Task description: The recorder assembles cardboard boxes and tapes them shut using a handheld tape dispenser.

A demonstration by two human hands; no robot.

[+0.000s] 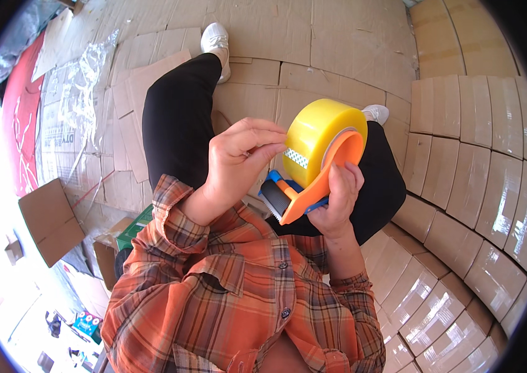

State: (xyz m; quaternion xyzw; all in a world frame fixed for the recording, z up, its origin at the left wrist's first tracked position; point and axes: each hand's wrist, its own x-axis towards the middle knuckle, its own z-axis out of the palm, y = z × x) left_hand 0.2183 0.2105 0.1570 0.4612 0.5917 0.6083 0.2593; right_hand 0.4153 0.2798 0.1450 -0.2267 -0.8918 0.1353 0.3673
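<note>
My right hand (pixel 339 196) is wrapped round an orange and blue tape gun (pixel 333 163). It carries a thick roll of yellow packing tape (pixel 313 127), with a short checkered strip on its side. At the gun's lower end are a black roller (pixel 275 198) and a toothed cutting edge. The thumb and fingers of my left hand (pixel 245 149) are pinched together at the roll's left edge. Whether a tape end is between them is too small to make out. The gun is held tilted above my lap.
Stacked, taped brown cartons (pixel 462 193) form a wall at my right. Flattened cardboard (pixel 350 31) covers the floor ahead. Clear plastic wrap (pixel 86 81) lies at the left, near an open carton flap (pixel 52 221) and a green box (pixel 136 227).
</note>
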